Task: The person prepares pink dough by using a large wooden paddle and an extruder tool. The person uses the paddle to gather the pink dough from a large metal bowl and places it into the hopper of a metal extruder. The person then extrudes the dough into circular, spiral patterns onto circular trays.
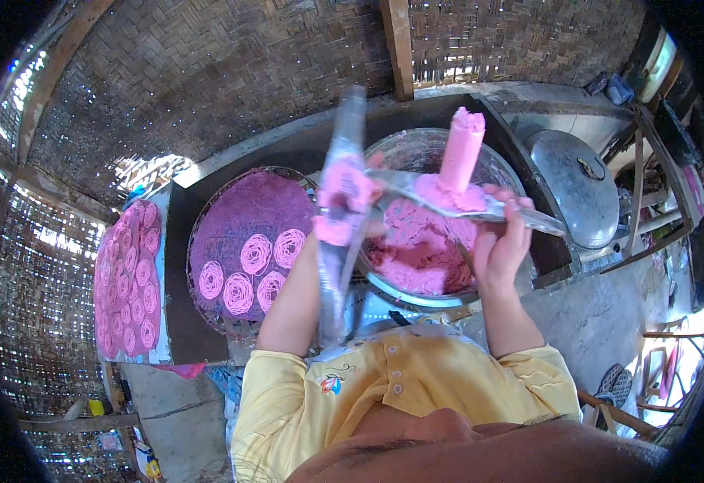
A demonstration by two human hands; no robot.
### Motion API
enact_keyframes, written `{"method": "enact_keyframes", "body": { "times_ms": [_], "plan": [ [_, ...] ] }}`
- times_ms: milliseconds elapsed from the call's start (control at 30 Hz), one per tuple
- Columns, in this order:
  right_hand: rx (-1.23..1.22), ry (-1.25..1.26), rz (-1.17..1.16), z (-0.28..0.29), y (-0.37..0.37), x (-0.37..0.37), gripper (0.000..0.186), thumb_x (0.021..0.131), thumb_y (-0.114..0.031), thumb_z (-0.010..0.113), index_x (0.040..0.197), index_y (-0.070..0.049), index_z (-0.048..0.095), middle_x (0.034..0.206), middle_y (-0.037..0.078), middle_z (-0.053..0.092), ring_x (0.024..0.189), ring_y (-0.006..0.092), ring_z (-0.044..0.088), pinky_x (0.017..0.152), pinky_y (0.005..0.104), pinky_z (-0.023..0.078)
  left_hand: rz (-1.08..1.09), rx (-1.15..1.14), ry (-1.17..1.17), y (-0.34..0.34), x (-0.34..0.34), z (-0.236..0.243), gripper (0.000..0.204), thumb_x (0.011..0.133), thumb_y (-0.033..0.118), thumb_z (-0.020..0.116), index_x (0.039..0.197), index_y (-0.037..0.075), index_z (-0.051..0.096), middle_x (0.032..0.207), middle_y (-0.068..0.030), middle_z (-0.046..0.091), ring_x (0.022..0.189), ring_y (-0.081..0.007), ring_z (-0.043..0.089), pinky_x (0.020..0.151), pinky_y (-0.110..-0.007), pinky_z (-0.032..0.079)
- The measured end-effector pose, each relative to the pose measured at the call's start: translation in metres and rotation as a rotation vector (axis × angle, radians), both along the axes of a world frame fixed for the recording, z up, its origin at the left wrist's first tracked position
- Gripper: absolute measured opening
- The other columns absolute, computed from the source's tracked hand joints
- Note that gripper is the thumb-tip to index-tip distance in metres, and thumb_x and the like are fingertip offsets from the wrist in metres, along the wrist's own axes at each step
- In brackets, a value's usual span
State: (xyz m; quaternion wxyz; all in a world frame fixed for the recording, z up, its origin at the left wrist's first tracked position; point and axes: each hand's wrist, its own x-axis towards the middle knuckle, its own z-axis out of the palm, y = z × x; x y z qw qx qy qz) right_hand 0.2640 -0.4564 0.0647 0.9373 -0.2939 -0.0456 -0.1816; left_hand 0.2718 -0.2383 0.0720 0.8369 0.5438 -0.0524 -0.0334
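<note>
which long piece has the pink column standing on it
The long piece in the right hand: a pink column rises from it; the blurred one in the left hand shows none.

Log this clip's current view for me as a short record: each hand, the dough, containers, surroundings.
Left hand: grips a long bar, motion-blurred, pink-smeared
Right hand: holds a flat bar near one end
Dough cylinder: pink, standing on the flat bar
Basin: beneath, holding pink dough
Round tray: left of basin, five pink coils visible
Lidded pot: right of basin
Wall: woven
</note>
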Motion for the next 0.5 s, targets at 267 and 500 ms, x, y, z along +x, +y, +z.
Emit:
{"method": "enact_keyframes", "body": {
  "times_ms": [267,500],
  "plan": [
    [-2.41,-0.16,0.143,-0.078,-0.039,0.021,0.035,0.081,-0.031,0.05,0.096,0.0,0.058,0.093,0.018,0.06,0.082,0.0287,0.06,0.072,0.0417,0.048,0.315,0.053,-0.663,0.047,-0.045,0.007,0.038,0.073,0.028,0.066,0.104,0.015,0.049,0.106,-0.0062,0.041,0.109,-0.0328,0.045,0.078,-0.043,0.048],
    [-2.767,-0.254,0.538,-0.065,-0.08,0.054,0.02,0.074,-0.018,0.052,0.076,-0.003,0.064,0.078,0.016,0.063,0.073,0.0295,0.062,0.064,0.0399,0.049,0.412,0.336,-0.555,0.078,-0.112,0.041,0.048,0.065,0.015,0.074,0.105,0.008,0.048,0.09,-0.0023,0.049,0.085,-0.0194,0.056,0.073,-0.033,0.049]
  ]
}}
